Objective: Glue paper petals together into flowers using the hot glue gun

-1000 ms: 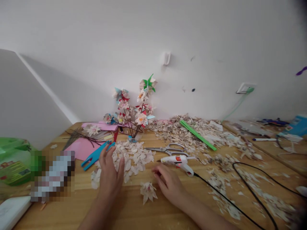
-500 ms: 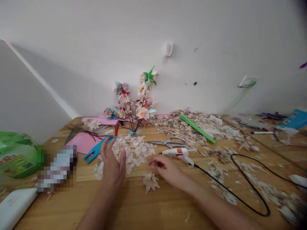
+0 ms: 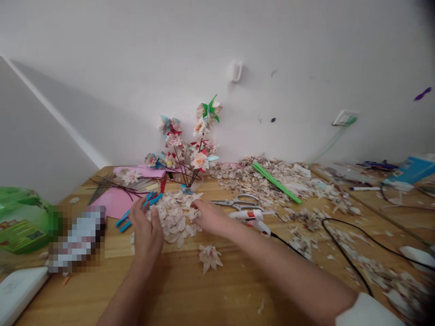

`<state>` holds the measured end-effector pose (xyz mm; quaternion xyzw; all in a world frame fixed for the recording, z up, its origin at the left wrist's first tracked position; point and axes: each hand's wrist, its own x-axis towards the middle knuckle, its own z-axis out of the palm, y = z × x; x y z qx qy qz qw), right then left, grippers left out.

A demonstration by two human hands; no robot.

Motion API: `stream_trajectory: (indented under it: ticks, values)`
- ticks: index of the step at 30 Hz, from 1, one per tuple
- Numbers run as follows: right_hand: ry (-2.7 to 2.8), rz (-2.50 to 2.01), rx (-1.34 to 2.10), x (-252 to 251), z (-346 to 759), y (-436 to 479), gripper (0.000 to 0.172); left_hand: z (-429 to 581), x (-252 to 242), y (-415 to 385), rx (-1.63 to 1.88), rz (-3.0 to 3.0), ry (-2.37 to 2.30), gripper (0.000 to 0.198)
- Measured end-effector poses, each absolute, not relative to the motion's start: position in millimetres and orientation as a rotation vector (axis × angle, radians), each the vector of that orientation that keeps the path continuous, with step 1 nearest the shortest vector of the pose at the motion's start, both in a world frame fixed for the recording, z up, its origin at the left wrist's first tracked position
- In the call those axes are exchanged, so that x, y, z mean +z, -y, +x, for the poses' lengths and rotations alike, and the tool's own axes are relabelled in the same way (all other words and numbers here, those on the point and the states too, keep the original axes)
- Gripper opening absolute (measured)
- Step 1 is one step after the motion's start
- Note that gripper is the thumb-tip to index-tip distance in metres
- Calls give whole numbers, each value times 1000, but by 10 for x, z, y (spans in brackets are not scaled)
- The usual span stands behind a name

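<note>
My right hand (image 3: 213, 218) reaches over a pile of pale, petal-like pieces (image 3: 176, 227), its fingers bent and drawn together at the pile's right edge. Whatever lies between those fingertips is too small to make out. At the pile's left side, my left hand (image 3: 147, 230) is raised with thumb and fingers apart and nothing in it. It partly covers a blue plastic tool with two long arms (image 3: 123, 224). A pale flower (image 3: 210, 258) made of pointed petals lies on the wood nearer to me, below my right hand. Behind that hand is a white glue gun (image 3: 247, 215).
Metal scissors (image 3: 246, 201) lie behind the glue gun, whose black cord (image 3: 343, 246) loops rightward. Flower branches (image 3: 192, 167) stand by the wall. A green strip (image 3: 277, 183) rests on shell-like scraps (image 3: 234, 171). Pink sheets (image 3: 113, 201) and a green bag (image 3: 29, 219) are left.
My right hand has moved left and forward, from beside the flower to the petal-like pile. My left hand has shifted slightly left and lower. The flower still lies on the table.
</note>
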<state>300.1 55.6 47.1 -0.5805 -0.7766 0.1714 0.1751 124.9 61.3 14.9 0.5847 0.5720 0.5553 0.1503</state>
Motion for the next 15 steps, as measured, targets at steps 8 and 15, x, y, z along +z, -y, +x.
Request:
stream_trajectory:
  ticks: [8, 15]
  values:
    - [2298, -1670, 475, 242, 2856, -768, 50, 1207, 62, -641, 1260, 1563, -1466, 42]
    - [2314, -1568, 426, 237, 2906, -797, 42, 1252, 6, -687, 1167, 1308, -1340, 60]
